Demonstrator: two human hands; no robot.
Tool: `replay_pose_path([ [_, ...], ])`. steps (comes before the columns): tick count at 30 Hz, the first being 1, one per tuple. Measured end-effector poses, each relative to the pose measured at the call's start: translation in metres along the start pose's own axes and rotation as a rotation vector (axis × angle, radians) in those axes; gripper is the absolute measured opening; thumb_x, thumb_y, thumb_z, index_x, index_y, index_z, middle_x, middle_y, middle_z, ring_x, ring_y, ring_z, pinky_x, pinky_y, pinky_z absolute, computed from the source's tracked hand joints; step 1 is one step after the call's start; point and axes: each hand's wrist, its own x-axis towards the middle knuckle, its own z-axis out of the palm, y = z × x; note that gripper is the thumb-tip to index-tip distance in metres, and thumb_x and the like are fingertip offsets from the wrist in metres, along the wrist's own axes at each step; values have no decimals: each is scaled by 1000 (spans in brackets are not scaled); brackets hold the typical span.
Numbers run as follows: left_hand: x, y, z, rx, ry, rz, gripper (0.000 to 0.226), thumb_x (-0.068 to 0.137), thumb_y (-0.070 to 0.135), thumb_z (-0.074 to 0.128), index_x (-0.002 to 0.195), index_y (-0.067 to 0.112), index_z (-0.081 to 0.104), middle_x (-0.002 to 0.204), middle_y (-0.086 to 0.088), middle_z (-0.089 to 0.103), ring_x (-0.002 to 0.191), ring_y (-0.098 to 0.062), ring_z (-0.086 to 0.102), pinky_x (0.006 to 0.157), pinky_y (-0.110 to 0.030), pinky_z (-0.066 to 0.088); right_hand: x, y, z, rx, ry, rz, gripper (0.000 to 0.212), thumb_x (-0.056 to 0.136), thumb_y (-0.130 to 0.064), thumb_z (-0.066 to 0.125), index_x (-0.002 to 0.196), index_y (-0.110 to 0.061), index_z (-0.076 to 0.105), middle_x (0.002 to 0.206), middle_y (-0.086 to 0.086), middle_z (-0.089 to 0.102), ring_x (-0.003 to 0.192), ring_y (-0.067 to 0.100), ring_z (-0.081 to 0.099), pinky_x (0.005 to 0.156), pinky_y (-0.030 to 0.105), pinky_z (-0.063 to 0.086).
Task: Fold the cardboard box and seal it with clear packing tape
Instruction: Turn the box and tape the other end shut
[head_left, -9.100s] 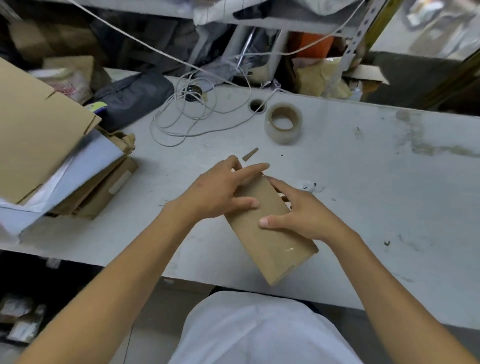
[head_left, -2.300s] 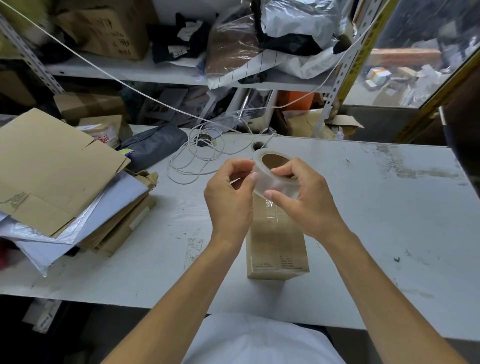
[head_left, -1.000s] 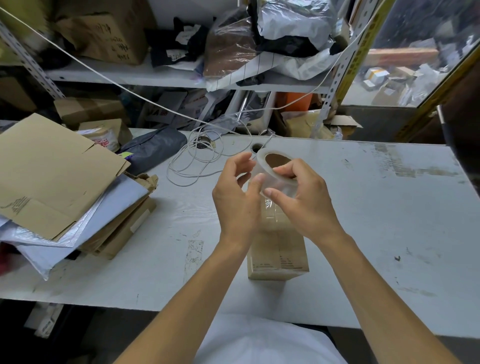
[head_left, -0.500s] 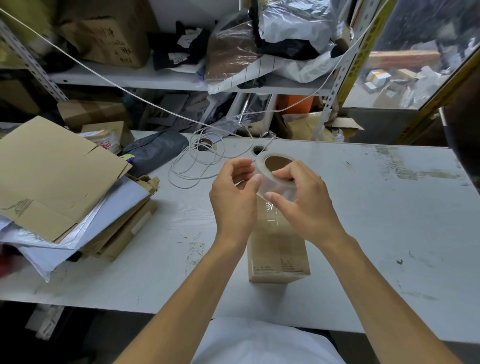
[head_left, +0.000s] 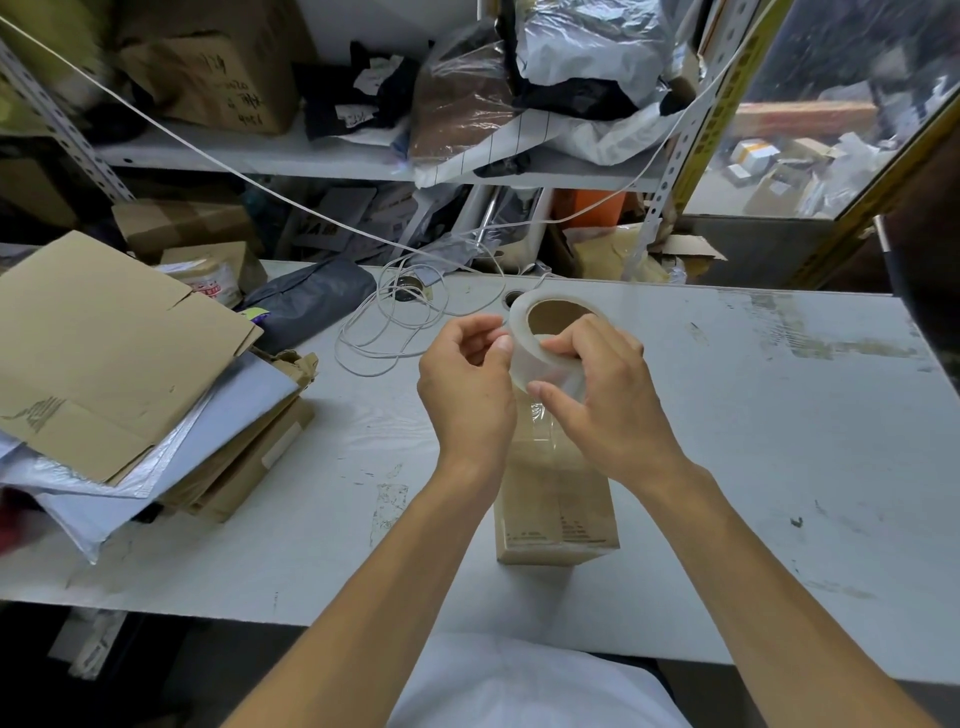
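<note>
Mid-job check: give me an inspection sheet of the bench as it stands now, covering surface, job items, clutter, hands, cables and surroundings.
Surface: white table, scuffed and stained, with a round hole at the back.
Job's things: cardboard box lies folded on the table, a clear strip shining along its top; tape roll held above it.
Clutter: stack of flattened cardboard and white sheets at the left; grey bag behind it.
Hands: right hand grips the roll; left hand has fingertips at the roll's edge, tape end not discernible.
Cables: white cord coiled on the table, a strand rising toward the shelf.
Surroundings: shelf crowded with boxes and plastic bags.
</note>
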Motion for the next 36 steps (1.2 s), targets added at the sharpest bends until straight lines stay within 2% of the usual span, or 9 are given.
replay_pose_path([
  [6, 1, -1, -6, -119, -42, -65, 21, 86, 8, 75, 104, 17, 68, 95, 1, 71, 87, -5, 68, 80, -18, 53, -2, 2, 5, -27, -4, -66, 33, 74, -14, 82, 96, -11, 58, 94, -10, 51, 91, -5, 35, 94, 33, 33],
  [12, 4, -2, -8, -120, -13, -81, 18, 82, 5, 78, 95, 16, 70, 87, 1, 71, 81, -5, 67, 76, -18, 51, -5, 0, 9, -50, -14, -85, 32, 74, -14, 80, 96, -12, 56, 93, -11, 47, 93, 9, 46, 96, 28, 26],
  [20, 3, -3, -3, -111, 37, -74, 17, 82, 6, 77, 88, 21, 72, 79, 6, 71, 76, -4, 67, 75, -20, 52, -3, 0, 10, -76, -12, -87, 32, 74, -15, 80, 95, -13, 56, 93, -10, 48, 93, 14, 49, 96, 27, 25],
  [28, 3, -4, -1, -117, 54, -73, 15, 82, 5, 76, 85, 20, 73, 74, 8, 69, 71, -4, 65, 75, -24, 53, -5, 0, 13, -40, -7, -55, 29, 75, -15, 77, 96, -12, 57, 93, 0, 57, 95, 14, 48, 95, 27, 25],
  [33, -4, -2, 1, -111, 19, -20, 16, 85, 3, 72, 94, 17, 71, 85, 2, 71, 80, -7, 67, 78, -22, 54, -3, -2, 13, 52, -26, 12, 26, 78, -16, 77, 95, -15, 57, 94, -6, 57, 95, 14, 52, 96, 33, 35],
  [36, -5, -3, -7, -58, -43, 24, 23, 91, 8, 69, 108, 23, 70, 105, 6, 71, 94, -5, 68, 83, -21, 56, -1, -3, 7, 106, 4, 78, 29, 76, -18, 82, 94, -14, 59, 94, -9, 59, 94, 13, 53, 90, 34, 42],
])
